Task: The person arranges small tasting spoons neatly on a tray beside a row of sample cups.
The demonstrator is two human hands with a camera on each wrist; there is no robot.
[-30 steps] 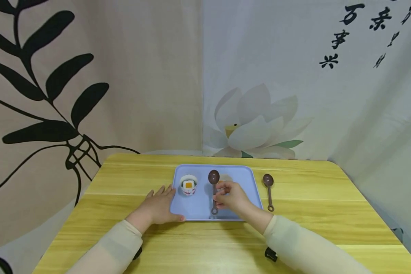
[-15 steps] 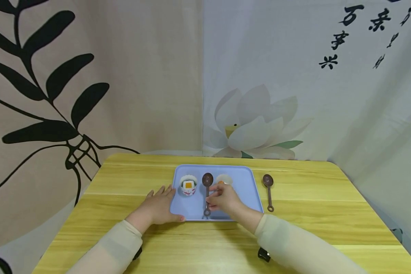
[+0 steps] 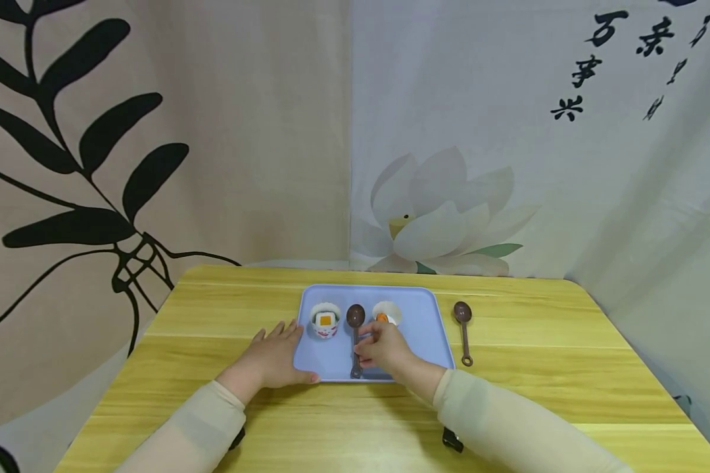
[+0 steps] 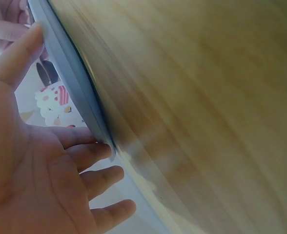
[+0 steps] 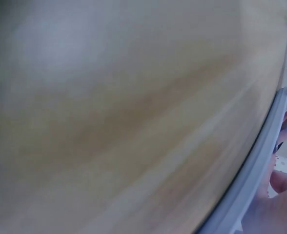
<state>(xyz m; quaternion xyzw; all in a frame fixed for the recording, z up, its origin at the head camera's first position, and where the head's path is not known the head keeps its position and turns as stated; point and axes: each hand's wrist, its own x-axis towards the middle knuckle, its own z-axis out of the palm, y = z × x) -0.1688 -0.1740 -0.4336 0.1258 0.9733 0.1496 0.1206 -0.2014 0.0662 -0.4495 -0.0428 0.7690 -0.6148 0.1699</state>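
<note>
In the head view my right hand (image 3: 390, 348) pinches the handle of a brown spoon (image 3: 355, 317). The spoon points away from me, close over the middle of a light blue tray (image 3: 325, 365). My left hand (image 3: 275, 358) rests at the tray's front left corner with its fingers spread. The left wrist view shows the left thumb and fingers along the tray's edge (image 4: 72, 80). A white patterned paper cup (image 3: 325, 331) with a white and orange piece in it stands left of the spoon. A second cup (image 3: 394, 310), with something orange, is partly hidden behind the right hand.
Another brown spoon (image 3: 463, 313) lies on the wooden table (image 3: 520, 341), just right of the tray. Printed curtains (image 3: 260, 131) hang behind the table's far edge. The right wrist view mostly holds bare wood and the tray's rim (image 5: 253, 178).
My right hand has moved the spoon left and slightly toward me, to between the two cups. More of the right cup now shows. The left hand has stayed in place.
</note>
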